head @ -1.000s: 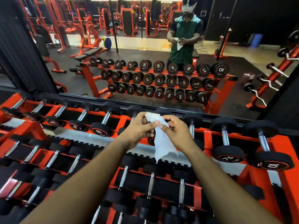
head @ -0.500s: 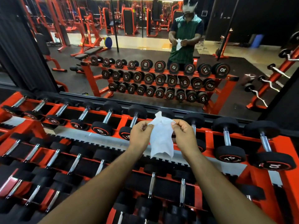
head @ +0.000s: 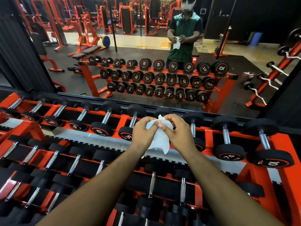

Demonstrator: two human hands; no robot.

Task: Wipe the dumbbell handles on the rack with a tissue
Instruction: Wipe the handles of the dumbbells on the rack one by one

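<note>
Both hands have drawn closer together since the earlier frames, gathering the tissue (head: 158, 137) from a hanging sheet into a bunched wad. Left hand (head: 144, 133) and right hand (head: 177, 132) each pinch the top of the tissue with curled fingers, thumbs nearly meeting; its lower edge hangs free below them. Judged from this, the person is folding a pad for wiping, and no handle has been touched yet. The tissue is held above the top row of the rack (head: 283, 144), well clear of the nearest dumbbell handle (head: 133, 121), which lies just left of the left hand. The tissue looks white, thin and crumpled, slightly translucent. The handle is bright chrome between black rubber heads.
</note>
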